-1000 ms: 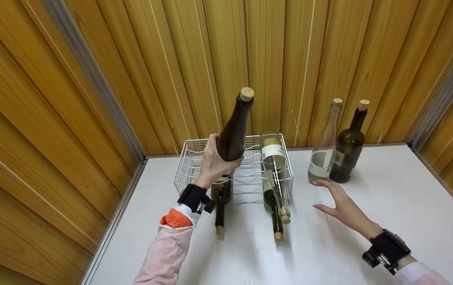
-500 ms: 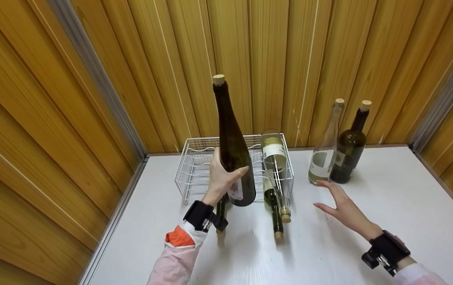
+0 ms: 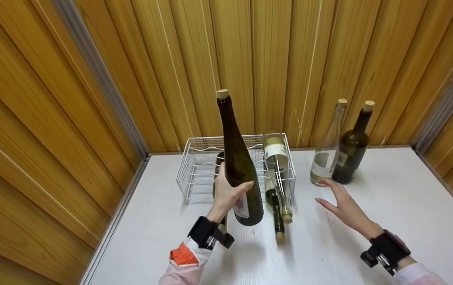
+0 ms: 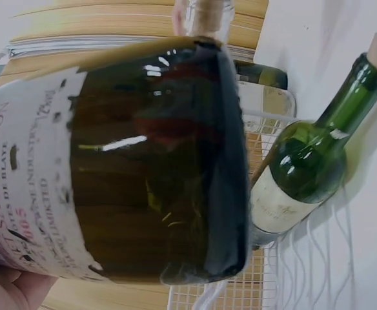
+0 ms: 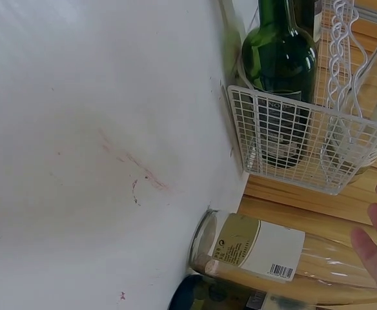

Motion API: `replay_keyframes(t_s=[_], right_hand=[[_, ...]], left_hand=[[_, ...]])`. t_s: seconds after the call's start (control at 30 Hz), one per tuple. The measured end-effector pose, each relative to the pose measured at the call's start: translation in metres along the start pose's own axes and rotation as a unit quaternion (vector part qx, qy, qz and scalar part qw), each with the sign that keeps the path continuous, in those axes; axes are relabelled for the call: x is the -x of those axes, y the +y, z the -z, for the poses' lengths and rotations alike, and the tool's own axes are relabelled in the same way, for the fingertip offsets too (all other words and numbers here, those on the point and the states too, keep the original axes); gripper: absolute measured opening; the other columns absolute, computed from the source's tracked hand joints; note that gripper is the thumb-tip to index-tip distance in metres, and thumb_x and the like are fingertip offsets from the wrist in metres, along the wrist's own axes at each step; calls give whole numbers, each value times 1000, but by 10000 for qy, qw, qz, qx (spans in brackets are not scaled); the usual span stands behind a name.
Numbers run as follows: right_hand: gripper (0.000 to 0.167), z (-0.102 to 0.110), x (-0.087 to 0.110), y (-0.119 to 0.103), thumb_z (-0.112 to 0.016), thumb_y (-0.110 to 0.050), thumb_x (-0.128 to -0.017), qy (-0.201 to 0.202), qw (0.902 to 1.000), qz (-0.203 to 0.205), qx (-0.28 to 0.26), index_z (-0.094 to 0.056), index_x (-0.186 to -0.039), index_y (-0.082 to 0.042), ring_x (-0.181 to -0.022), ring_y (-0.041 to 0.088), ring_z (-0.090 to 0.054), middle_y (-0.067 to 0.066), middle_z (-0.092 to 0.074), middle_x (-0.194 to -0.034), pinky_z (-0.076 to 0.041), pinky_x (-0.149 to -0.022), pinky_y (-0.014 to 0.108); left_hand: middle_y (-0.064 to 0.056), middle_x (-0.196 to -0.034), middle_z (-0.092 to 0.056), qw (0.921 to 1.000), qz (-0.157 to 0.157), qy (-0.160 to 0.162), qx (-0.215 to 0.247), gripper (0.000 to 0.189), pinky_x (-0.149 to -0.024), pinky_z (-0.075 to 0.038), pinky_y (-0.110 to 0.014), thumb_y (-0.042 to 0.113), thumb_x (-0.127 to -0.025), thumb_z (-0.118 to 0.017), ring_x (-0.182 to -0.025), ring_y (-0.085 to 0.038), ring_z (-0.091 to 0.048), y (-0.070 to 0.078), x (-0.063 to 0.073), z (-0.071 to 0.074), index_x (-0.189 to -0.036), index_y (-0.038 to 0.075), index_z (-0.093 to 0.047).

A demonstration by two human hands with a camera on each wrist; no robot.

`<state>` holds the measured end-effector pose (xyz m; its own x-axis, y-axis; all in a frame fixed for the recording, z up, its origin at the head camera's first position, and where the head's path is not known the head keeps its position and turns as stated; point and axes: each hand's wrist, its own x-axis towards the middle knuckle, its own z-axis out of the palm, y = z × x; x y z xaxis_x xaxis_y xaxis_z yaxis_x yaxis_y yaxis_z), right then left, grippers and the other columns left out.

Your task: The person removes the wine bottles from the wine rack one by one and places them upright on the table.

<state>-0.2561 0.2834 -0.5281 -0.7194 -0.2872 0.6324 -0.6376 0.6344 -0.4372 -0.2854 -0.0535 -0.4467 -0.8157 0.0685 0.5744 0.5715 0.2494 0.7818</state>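
The left hand (image 3: 227,194) gripped the bottle (image 3: 241,166) by its lower half at the front of the rack (image 3: 204,142), long axis steep, cork (image 3: 222,94) up and left, the right hand (image 3: 346,206) well apart, fingers spread.

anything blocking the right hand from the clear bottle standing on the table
Nothing visible: in the head view, one finger of the right hand overlaps the base of the standing clear bottle. The upright dark bottle stands beside it, not between.
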Motion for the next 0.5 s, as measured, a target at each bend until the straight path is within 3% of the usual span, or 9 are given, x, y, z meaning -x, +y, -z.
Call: replay_keyframes(t_s=[0.17,0.3,0.5], right_hand=[[57,2,-3,-2,-69,-2,-78,48,9996,-160,-234,-42,-128,2,-116,24,-39,12,-47,-124,-23,-95,17],[57,6,-6,-3,-69,-2,-78,98,9994,-177,-278,-41,-128,2,-116,25,-39,13,-48,-124,-23,-96,18],[58,9,-9,-5,-67,-3,-79,146,9992,-262,-276,-40,-130,1,-115,24,-39,14,-47,-124,-24,-94,17]], left_hand=[[-10,-107,-56,9999,72,4,-72,79,-76,-44,-36,32,-61,-76,-91,-21,-53,-6,12,-3,-126,1,-43],[-8,-98,-58,9997,195,49,-147,74,-71,-46,-36,35,-61,-75,-85,-20,-55,-9,19,-6,-120,3,-47],[-11,-106,-58,9993,344,-131,11,81,-75,-45,-37,33,-62,-75,-90,-21,-55,-14,32,-11,-128,2,-42]])
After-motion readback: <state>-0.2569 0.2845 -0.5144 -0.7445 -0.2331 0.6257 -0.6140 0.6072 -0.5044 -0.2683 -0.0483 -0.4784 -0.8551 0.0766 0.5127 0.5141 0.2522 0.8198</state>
